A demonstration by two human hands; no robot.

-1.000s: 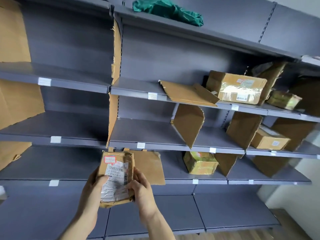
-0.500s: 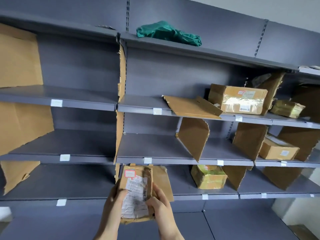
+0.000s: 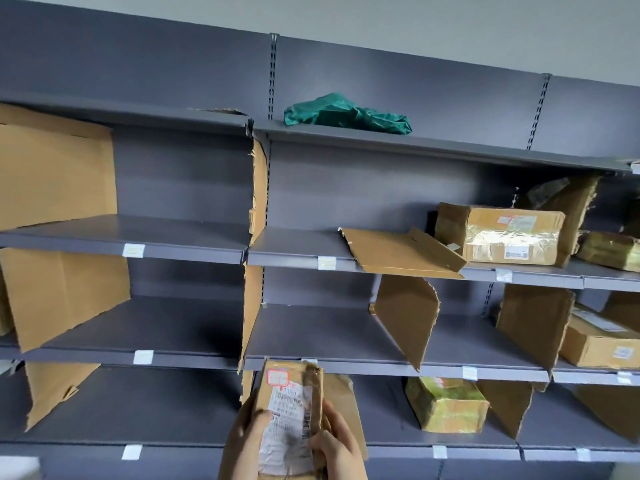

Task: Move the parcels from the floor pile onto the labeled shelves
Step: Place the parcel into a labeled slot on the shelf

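Head view: your left hand [image 3: 247,441] and right hand [image 3: 337,445] both grip the small taped parcel [image 3: 289,417] upright, label toward you, thumbs on its face, fingers curled behind, in front of the grey shelves [image 3: 187,237], overlapping a middle shelf's front edge.

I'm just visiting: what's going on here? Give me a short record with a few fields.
held: parcel, upright, printed label facing the camera
left hand: grips the parcel's left edge
right hand: grips its right edge
shelves: grey, split by cardboard dividers
already shelved: taped box, yellow-green parcel
top shelf: green bag
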